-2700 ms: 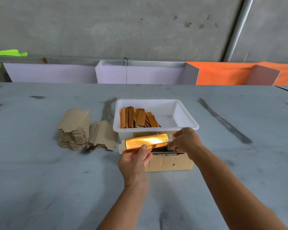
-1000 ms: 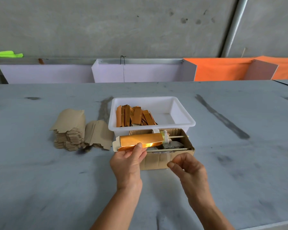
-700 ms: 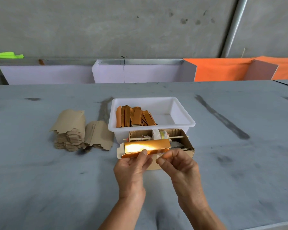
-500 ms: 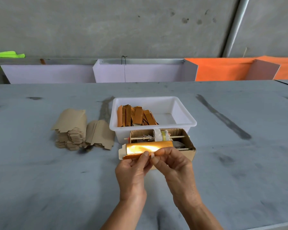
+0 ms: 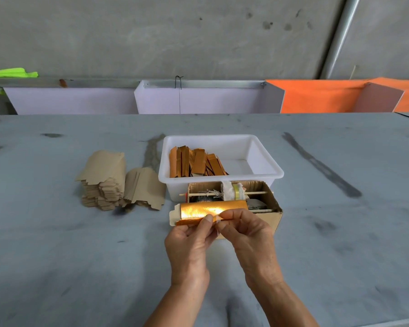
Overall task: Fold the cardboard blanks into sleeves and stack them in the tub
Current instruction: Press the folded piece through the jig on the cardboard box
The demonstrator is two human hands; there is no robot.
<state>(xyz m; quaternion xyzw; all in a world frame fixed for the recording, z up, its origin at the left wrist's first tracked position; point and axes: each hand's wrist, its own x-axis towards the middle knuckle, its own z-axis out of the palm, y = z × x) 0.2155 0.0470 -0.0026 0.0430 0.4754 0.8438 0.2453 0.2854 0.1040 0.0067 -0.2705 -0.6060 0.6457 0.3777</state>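
Head view: my left hand pinches the gold sleeve along its near edge, thumb on top. My right hand pinches a small clear strip against that edge. Beyond sit the cardboard box, the white tub of finished sleeves, and blanks stacked left.
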